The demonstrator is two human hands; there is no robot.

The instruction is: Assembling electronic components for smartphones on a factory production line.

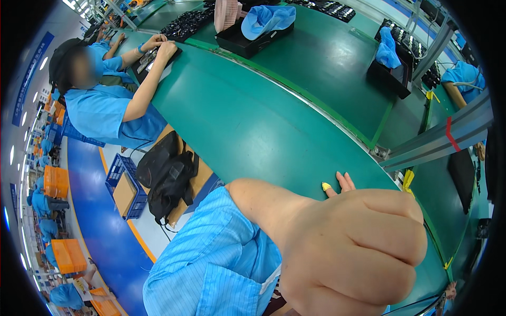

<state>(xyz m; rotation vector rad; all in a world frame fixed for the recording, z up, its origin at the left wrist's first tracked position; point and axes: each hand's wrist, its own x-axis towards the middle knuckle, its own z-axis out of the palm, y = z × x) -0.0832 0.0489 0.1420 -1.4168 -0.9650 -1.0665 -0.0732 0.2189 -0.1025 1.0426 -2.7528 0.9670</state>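
My left hand (pixel 353 247) is raised close to the camera, its back toward me and its knuckles bent. The fingers curl into a fist, and whatever they may hold is hidden. Beyond it, a few fingertips of my right hand (pixel 345 183) rest apart on the green work table (pixel 258 131); the rest of that hand is behind the left fist. One of those fingertips wears a yellow finger cot (pixel 326 186). Nothing shows between these fingers.
At the far left a co-worker (pixel 113 108) handles small parts on a dark tray. Black bins (pixel 253 45) with blue cloth caps stand beyond the table's rail. A metal post (pixel 443 139) rises at right. Black bags (pixel 171 176) and a blue crate (pixel 126 187) sit left.
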